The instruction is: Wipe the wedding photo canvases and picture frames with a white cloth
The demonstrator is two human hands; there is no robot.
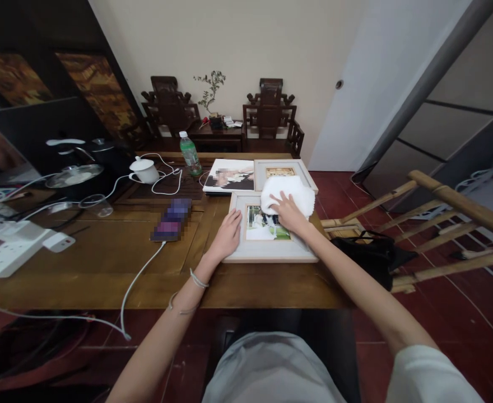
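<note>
A light-coloured picture frame (238, 254) lies flat near the front edge of the table, with a photo of figures on green grass behind its mat. My left hand (228, 235) grips its left edge, fingers closed along the border. A white cloth (299, 193) covers the upper right of this frame and overlaps the one behind. My right hand (287, 212) holds the cloth down against the frame, fingers bent into it and somewhat spread. Behind lies a second pale frame (307, 170), partly hidden by the cloth. Left of that is a photo panel (213, 178) showing a blurred picture.
The wooden table (145, 285) carries a charging phone (171, 220), a green-labelled bottle (190, 154), a lidded white cup (143, 169), a pot (76, 176) and a power strip (9, 246). Cables trail over the front edge. A bamboo chair (460, 207) with a black bag stands right.
</note>
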